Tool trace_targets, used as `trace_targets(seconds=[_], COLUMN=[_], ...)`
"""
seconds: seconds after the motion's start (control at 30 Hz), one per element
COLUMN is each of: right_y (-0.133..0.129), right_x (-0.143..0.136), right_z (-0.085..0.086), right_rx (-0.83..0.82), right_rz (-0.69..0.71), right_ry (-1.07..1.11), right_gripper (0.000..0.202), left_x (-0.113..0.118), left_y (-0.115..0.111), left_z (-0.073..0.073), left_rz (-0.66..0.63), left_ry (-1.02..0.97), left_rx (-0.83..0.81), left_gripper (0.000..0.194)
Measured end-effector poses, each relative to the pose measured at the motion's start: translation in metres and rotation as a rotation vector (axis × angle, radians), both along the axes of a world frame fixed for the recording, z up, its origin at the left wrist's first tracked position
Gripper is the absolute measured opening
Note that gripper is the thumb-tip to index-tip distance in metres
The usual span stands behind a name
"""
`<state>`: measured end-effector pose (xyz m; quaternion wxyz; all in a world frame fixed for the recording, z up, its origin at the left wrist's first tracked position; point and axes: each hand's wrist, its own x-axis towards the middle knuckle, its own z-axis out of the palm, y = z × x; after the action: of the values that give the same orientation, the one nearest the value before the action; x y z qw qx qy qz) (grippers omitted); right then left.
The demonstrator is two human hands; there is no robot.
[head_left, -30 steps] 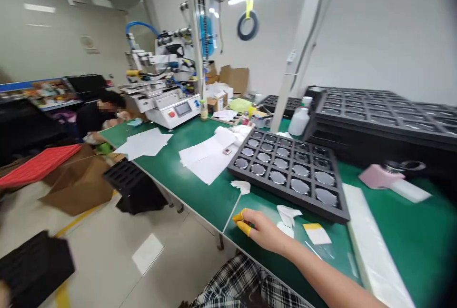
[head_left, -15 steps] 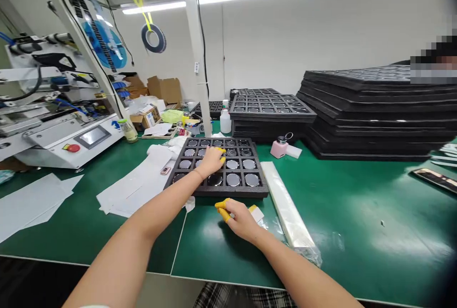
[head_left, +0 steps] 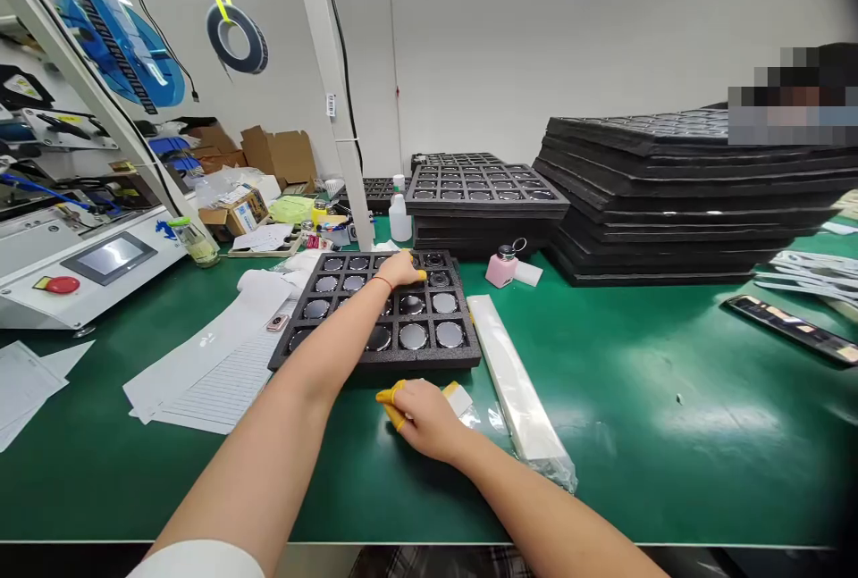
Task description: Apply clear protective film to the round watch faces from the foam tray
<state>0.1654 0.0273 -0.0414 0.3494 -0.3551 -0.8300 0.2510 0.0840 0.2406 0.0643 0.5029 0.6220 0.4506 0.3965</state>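
My left hand (head_left: 400, 269) reaches over the back rows of a black foam tray (head_left: 375, 365). Yellow finger cots cover its thumb and a fingertip, which stand apart; nothing shows between them. Square pockets in the tray hold round, shiny glass-faced discs (head_left: 414, 336), some under my hand and forearm. In front of the tray, just above the green table, is my right hand (head_left: 425, 417). Its thumb and forefinger, also in yellow cots, are pinched together, and I cannot make out anything in them. A small white-and-yellow packet (head_left: 459, 397) lies behind that hand.
A long white wrapped strip (head_left: 516, 381) lies right of the tray, with a pink bottle (head_left: 502, 267) behind it. Papers (head_left: 214, 364) are at left, beside a machine (head_left: 100, 265). Stacked black trays (head_left: 670, 212) rise at back right, near another person. A white post (head_left: 335, 96) stands behind the tray.
My left hand has moved deeper into the tray, toward its back row. The view has shifted right, so things appear farther left. My right hand stays in front of the tray, still pinched.
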Motion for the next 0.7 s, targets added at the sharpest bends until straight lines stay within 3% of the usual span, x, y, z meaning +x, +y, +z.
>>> trace_targets(seconds=[0.07, 0.17, 0.23, 0.3, 0.33, 0.4, 0.47, 0.57, 0.7], right_y=[0.001, 0.007, 0.012, 0.014, 0.014, 0.009, 0.002, -0.007, -0.012], right_x=[0.001, 0.005, 0.009, 0.013, 0.014, 0.016, 0.017, 0.014, 0.008], right_z=[0.006, 0.013, 0.016, 0.017, 0.018, 0.020, 0.024, 0.027, 0.019], right_rx=[-0.104, -0.267, -0.348, -0.407, -0.420, -0.347, -0.135, 0.173, 0.301], right_rz=[-0.059, -0.158, -0.217, -0.263, -0.282, -0.303, -0.268, -0.125, -0.042], right_ry=[0.121, 0.307, 0.402, 0.473, 0.500, 0.509, 0.430, 0.202, -0.024], right_gripper=[0.016, 0.023, 0.026, 0.026, 0.025, 0.029, 0.036, 0.046, 0.056], left_x=[-0.020, -0.056, -0.079, -0.096, -0.101, -0.103, -0.099, -0.093, -0.095], left_y=[-0.021, -0.074, -0.119, -0.160, -0.177, -0.202, -0.214, -0.214, -0.211], left_z=[0.003, -0.001, -0.011, -0.024, -0.031, -0.043, -0.052, -0.062, -0.078], left_rz=[-0.018, -0.083, -0.159, -0.335, -0.389, -0.431, -0.418, -0.428, -0.479], left_ry=[-0.030, -0.133, -0.197, -0.265, -0.224, -0.091, 0.019, 0.034, -0.031], left_rx=[-0.063, -0.160, -0.225, -0.360, -0.392, -0.398, -0.363, -0.380, -0.411], left_gripper=[0.024, 0.027, 0.039, 0.068, 0.080, 0.082, 0.069, 0.058, 0.053])
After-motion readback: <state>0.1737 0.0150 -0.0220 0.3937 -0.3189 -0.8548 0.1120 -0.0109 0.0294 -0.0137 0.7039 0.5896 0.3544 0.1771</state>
